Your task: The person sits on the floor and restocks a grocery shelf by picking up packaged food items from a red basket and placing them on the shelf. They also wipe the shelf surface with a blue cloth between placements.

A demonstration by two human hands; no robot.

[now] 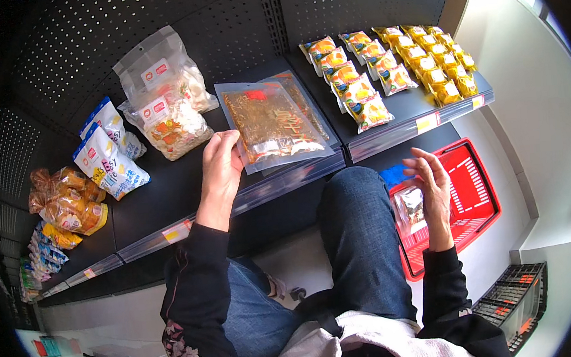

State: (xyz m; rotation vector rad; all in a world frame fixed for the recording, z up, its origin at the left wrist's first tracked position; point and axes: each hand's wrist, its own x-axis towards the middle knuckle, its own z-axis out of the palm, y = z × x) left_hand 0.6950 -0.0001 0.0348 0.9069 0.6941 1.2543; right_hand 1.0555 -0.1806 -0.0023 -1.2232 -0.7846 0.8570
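My left hand [224, 163] pinches the left edge of a flat clear food pouch [275, 116] with brown contents and printed writing. A second flat pouch [299, 94] shows partly behind it, on the black shelf [180, 184]. My right hand [432, 187] is empty, fingers bent and apart, above the left part of a red shopping basket [489, 208]. Inside the basket are a small clear packet [410, 209] with dark contents and a blue item [393, 175], partly hidden by my knee and right hand.
Left along the shelf are large clear bags [175, 119] of pale food, white-and-blue bags [111, 164] and bagged bread [73, 200]. Rows of small wrapped cakes [353, 85] sit to the right. A price rail [290, 178] edges the shelf. A black crate [511, 301] stands at lower right.
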